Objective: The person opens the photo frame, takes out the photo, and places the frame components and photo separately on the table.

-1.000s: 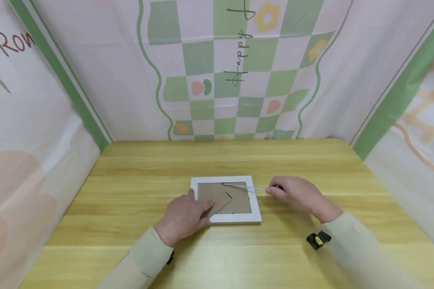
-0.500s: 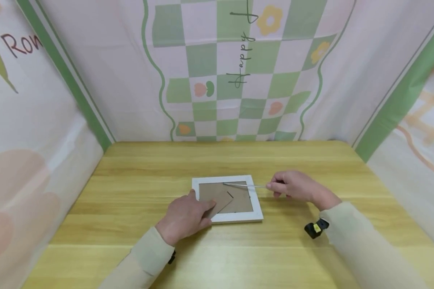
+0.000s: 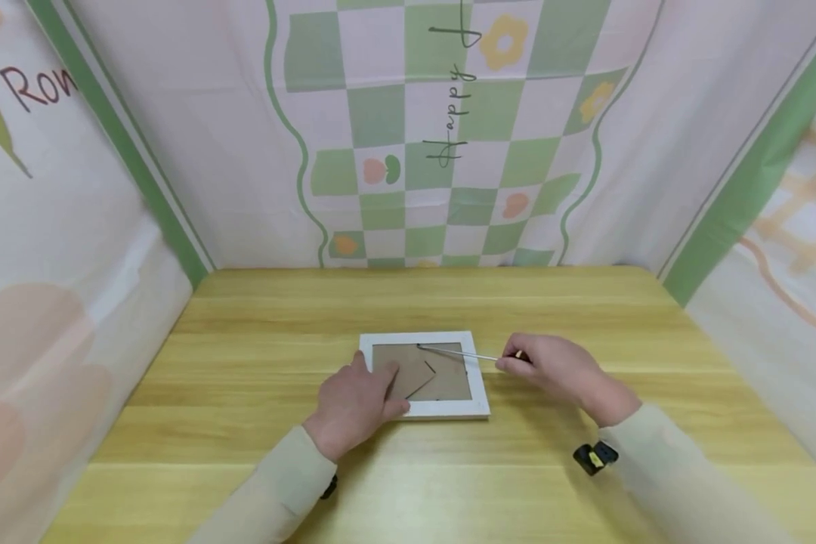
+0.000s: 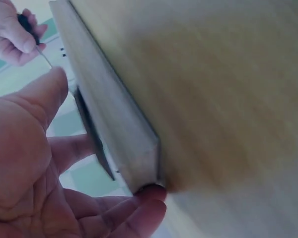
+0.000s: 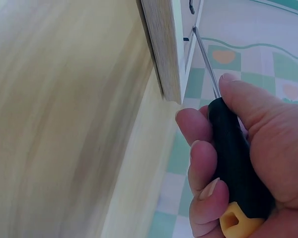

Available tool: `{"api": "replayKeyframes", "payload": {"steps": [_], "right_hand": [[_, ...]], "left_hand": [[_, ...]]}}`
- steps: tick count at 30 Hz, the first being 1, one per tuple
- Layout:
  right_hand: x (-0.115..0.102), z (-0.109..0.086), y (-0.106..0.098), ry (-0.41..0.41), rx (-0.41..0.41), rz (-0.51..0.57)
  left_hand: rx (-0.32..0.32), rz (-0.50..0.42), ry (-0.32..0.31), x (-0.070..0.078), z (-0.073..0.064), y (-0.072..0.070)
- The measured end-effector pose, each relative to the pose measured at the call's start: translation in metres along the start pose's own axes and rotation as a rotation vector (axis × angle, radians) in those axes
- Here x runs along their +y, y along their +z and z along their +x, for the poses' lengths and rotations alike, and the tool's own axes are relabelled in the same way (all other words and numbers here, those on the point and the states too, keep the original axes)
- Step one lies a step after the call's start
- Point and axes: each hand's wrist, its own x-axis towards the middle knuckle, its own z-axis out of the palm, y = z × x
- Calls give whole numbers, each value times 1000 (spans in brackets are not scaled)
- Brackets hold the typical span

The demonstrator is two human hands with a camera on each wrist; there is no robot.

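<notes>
A white picture frame [image 3: 479,389] lies face down on the wooden table, its brown backing board [image 3: 454,384] showing. The stand leg [image 3: 413,376] lies against the board, slightly lifted in the left wrist view. My left hand [image 3: 350,400] holds the frame at its left end, thumb by the near side, one finger on the stand, others curled round the corner. From the right, my right hand [image 3: 561,370] grips a screwdriver by its black-and-yellow handle [image 5: 233,148]. Its thin metal shaft [image 3: 464,353] crosses the frame's right border, the tip at a small black tab on the board's far edge.
Two more dark tabs show along the backing's right and near edges. The wooden tabletop [image 3: 258,317] runs back to a hanging cloth [image 3: 421,166] with green checks. More printed cloth hangs at the left [image 3: 54,227] and right [image 3: 782,249].
My left hand has shifted on the frame, its thumb now further right on the near border. My right hand rose a little, then came back down; the screwdriver tip stays at the far tab.
</notes>
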Motion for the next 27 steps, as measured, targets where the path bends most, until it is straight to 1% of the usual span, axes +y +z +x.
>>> {"api": "replayKeyframes", "payload": {"steps": [2, 4, 7, 10, 13, 19, 23, 27], "right_hand": [[-1, -1, 2, -10, 10, -2], [-1, -2, 4, -11, 17, -4], [-1, -4, 6, -11, 13, -1], [-1, -7, 7, -6, 4, -10], [-2, -13, 8, -6, 4, -25], [-7, -21, 8, -3, 26, -39], [-9, -24, 10, -17, 46, -50], [-8, -24, 14, -31, 54, -59]], "left_hand": [[-8, 7, -22, 0, 2, 2], [-20, 27, -28, -1, 4, 3], [-21, 65, -4, -1, 5, 3], [3, 114, 30, 0, 3, 3], [35, 140, 59, 1, -2, 2], [59, 134, 87, 2, -7, 3], [55, 132, 100, 1, -8, 4], [60, 149, 115, 0, -7, 5]]}}
